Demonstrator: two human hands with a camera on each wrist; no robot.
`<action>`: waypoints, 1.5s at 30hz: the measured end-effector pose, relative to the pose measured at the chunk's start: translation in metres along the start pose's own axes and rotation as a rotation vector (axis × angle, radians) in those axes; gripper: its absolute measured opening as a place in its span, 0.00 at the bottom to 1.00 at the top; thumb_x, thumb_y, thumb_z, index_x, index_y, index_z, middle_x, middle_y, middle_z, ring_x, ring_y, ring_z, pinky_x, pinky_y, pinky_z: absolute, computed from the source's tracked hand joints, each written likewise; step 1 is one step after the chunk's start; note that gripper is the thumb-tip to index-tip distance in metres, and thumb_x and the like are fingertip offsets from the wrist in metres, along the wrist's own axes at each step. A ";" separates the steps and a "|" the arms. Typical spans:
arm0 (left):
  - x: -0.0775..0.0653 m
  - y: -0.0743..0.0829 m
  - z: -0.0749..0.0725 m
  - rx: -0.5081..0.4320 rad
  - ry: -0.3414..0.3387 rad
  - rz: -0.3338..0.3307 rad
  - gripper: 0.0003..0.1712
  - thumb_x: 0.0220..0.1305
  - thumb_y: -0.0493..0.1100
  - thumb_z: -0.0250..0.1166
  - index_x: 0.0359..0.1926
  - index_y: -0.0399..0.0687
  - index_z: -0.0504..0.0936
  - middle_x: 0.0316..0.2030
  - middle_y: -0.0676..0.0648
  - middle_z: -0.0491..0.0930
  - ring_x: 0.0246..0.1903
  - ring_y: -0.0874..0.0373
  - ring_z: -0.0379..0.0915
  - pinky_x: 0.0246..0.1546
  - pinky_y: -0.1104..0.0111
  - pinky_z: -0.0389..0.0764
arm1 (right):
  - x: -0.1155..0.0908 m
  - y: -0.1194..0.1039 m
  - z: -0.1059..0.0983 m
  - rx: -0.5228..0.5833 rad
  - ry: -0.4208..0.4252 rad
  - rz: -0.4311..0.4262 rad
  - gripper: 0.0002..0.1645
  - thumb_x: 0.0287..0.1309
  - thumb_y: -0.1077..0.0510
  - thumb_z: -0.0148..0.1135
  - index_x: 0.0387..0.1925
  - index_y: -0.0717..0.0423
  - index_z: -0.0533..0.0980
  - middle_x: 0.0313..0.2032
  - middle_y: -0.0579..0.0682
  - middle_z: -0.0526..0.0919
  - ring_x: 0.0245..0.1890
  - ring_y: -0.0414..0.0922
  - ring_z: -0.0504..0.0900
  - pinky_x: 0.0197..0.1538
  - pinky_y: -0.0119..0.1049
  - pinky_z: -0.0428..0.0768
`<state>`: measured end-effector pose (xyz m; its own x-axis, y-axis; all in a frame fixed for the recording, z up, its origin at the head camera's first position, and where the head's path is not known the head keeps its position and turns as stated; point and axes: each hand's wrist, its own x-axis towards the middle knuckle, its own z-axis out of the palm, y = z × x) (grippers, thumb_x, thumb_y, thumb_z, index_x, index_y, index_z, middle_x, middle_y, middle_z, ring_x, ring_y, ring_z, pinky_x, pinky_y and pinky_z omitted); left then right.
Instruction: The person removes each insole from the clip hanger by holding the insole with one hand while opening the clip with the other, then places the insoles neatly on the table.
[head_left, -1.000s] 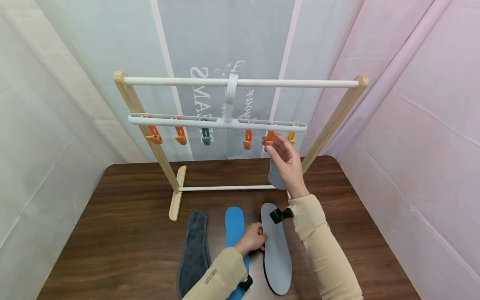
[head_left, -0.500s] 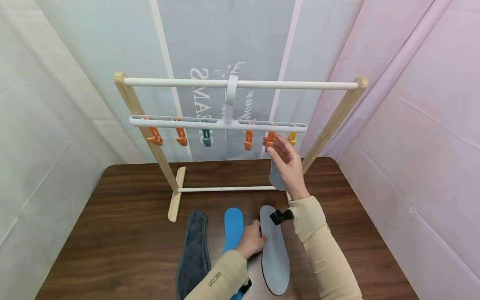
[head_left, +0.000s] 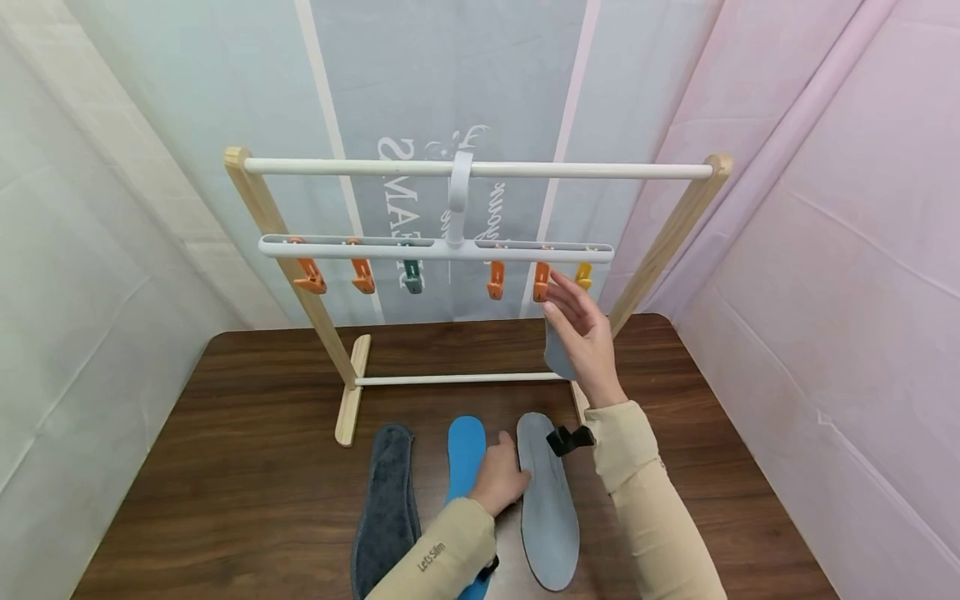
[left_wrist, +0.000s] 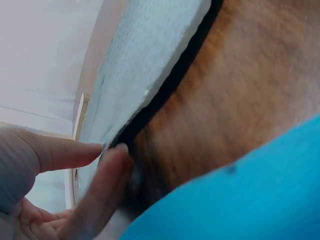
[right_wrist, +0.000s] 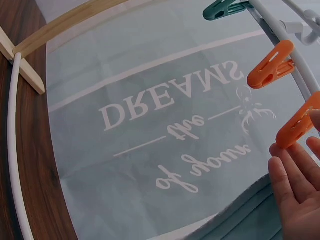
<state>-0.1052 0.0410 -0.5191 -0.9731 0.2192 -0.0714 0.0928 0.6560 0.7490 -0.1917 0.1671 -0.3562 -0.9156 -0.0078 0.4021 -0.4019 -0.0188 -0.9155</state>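
Note:
My left hand [head_left: 501,477] is low over the table, its thumb and a finger pinching the edge of a grey insole [head_left: 549,508] with a black underside. A blue insole [head_left: 467,450] lies partly beneath that hand and sleeve. My right hand [head_left: 588,342] is raised beside an orange clip [head_left: 542,282] on the white hanger [head_left: 352,248], fingers loosely extended at its right side. Below this clip hangs another grey insole [head_left: 558,354], mostly hidden behind the right hand. In the right wrist view, fingertips are right at the orange clip [right_wrist: 300,122].
A dark grey fuzzy insole [head_left: 386,500] lies left on the brown table [head_left: 225,467]. The hanger hooks over the white rail [head_left: 600,171] of a wooden-legged rack. Other orange clips [head_left: 496,281], a green clip [head_left: 412,277] and a yellow clip [head_left: 583,275] hang from it.
My right hand has eased off the orange clip and shifted slightly right, with its fingers spread apart. The left hand has moved a little left along with the grey insole on the table.

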 end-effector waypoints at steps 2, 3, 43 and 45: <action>0.004 0.001 -0.002 0.044 0.034 -0.001 0.28 0.57 0.34 0.66 0.53 0.19 0.67 0.20 0.37 0.76 0.15 0.48 0.73 0.14 0.65 0.72 | -0.001 0.000 -0.002 0.001 0.004 -0.008 0.27 0.65 0.60 0.58 0.65 0.55 0.68 0.58 0.52 0.77 0.58 0.42 0.76 0.61 0.31 0.73; 0.007 0.002 -0.003 0.065 0.051 0.005 0.24 0.57 0.36 0.66 0.49 0.22 0.70 0.22 0.38 0.75 0.17 0.48 0.74 0.15 0.65 0.72 | -0.001 0.000 -0.003 0.002 0.005 -0.012 0.27 0.65 0.60 0.58 0.65 0.55 0.68 0.58 0.52 0.77 0.58 0.42 0.75 0.61 0.31 0.73; 0.106 0.093 -0.060 -0.165 0.256 0.222 0.14 0.70 0.39 0.56 0.53 0.38 0.75 0.44 0.40 0.78 0.44 0.48 0.78 0.42 0.62 0.81 | -0.001 -0.008 -0.030 0.034 0.257 -0.076 0.18 0.64 0.58 0.60 0.50 0.68 0.76 0.46 0.47 0.82 0.50 0.44 0.78 0.48 0.32 0.77; 0.106 0.093 -0.060 -0.185 0.263 0.239 0.13 0.70 0.38 0.55 0.51 0.37 0.76 0.42 0.40 0.78 0.41 0.48 0.78 0.38 0.64 0.80 | 0.000 -0.009 -0.031 0.019 0.264 -0.077 0.18 0.64 0.59 0.60 0.51 0.67 0.75 0.47 0.47 0.81 0.52 0.44 0.77 0.51 0.32 0.76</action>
<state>-0.2119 0.0819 -0.4173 -0.9517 0.1419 0.2722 0.3069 0.4624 0.8318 -0.1883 0.1987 -0.3482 -0.8553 0.2551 0.4510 -0.4727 -0.0275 -0.8808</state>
